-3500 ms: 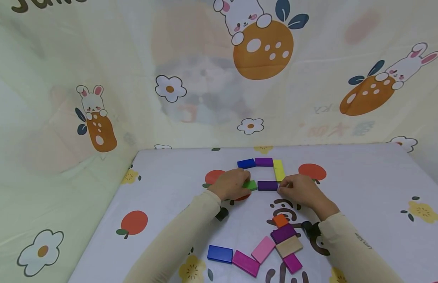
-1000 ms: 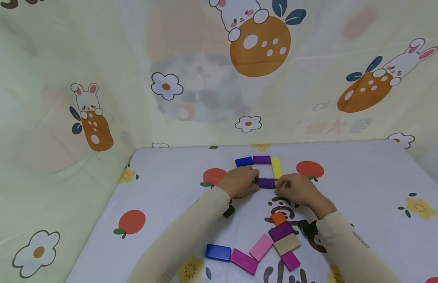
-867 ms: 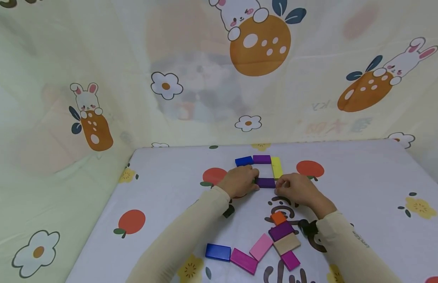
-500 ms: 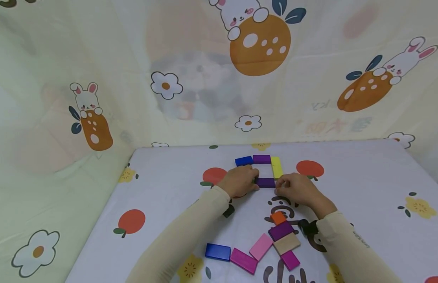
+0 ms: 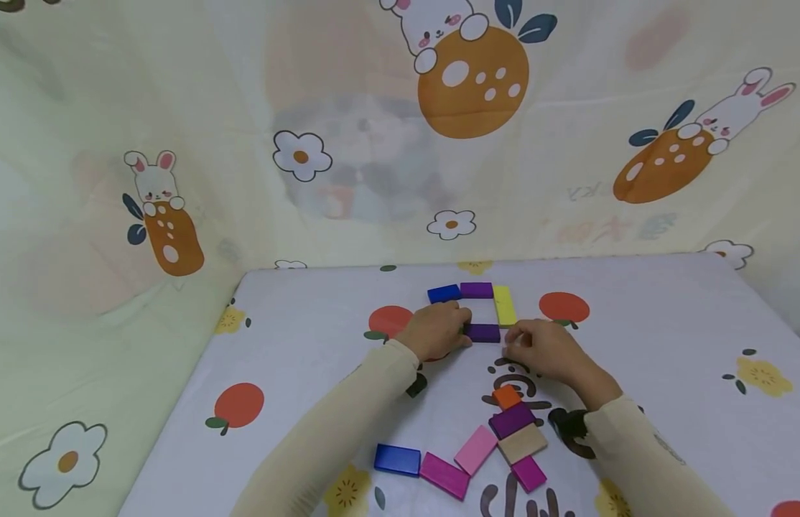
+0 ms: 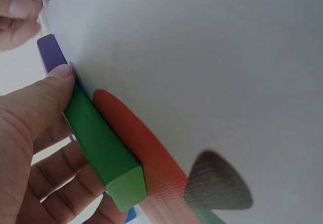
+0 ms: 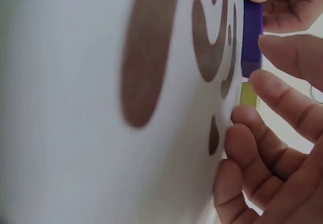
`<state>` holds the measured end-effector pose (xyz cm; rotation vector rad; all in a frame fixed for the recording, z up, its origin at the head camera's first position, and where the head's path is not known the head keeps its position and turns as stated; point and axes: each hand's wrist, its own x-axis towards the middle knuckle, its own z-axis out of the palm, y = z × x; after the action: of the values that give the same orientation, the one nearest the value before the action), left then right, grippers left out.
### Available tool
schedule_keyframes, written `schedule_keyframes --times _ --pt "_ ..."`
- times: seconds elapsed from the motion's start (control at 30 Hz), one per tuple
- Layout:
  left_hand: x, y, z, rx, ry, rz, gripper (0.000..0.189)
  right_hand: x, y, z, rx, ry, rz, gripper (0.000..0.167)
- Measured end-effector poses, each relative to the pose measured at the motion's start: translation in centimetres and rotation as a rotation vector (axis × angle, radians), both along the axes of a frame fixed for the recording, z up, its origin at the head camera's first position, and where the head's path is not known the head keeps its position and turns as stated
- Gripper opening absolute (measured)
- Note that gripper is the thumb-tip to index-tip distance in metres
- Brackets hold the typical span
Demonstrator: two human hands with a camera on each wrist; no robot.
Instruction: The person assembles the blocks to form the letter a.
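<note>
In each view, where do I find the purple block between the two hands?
Head: the purple block lies right of centre, below mid-height.
Left wrist: purple block, upper left.
Right wrist: purple block, upper right.
Shared landmark: the left hand, at one end of it.

Green block point(image 6: 103, 141), yellow block point(image 5: 505, 306), fruit-printed white tablecloth point(image 5: 652, 345)

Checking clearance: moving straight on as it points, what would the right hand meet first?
Probably the right end of the dark purple block, just left of the right hand; the gap looks slight, depth unclear.
</note>
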<state>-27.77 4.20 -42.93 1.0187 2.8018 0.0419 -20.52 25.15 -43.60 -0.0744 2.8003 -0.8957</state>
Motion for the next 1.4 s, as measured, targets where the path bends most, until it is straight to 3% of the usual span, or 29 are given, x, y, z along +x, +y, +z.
schedule_keyframes --times 0.37,0.6,0.8,1.03,1.4 --pt "-0.1 -0.1 -0.1 0.021 -0.013 0.005 0.040 3.9 -0.9 1.1 -0.058 -0.025 0.120 0.031" --pt "-0.1 -0.2 -0.2 0.028 -0.001 -0.004 0.038 5.2 -2.1 1.4 -0.026 -0.047 0.136 0.045" --pt "-0.1 -0.2 -0.2 0.033 0.001 -0.010 0.037 5.4 -3.1 1.4 0.073 -0.029 0.123 0.041" --pt "0.1 -0.7 -0.3 0.019 -0.007 0.004 0.048 5.3 -3.2 1.6 0.064 -0.003 0.111 0.031" --pt "0.2 -3.7 0.4 0.103 -0.070 0.061 0.051 4.1 -1.9 1.1 0.077 0.017 0.033 0.036"
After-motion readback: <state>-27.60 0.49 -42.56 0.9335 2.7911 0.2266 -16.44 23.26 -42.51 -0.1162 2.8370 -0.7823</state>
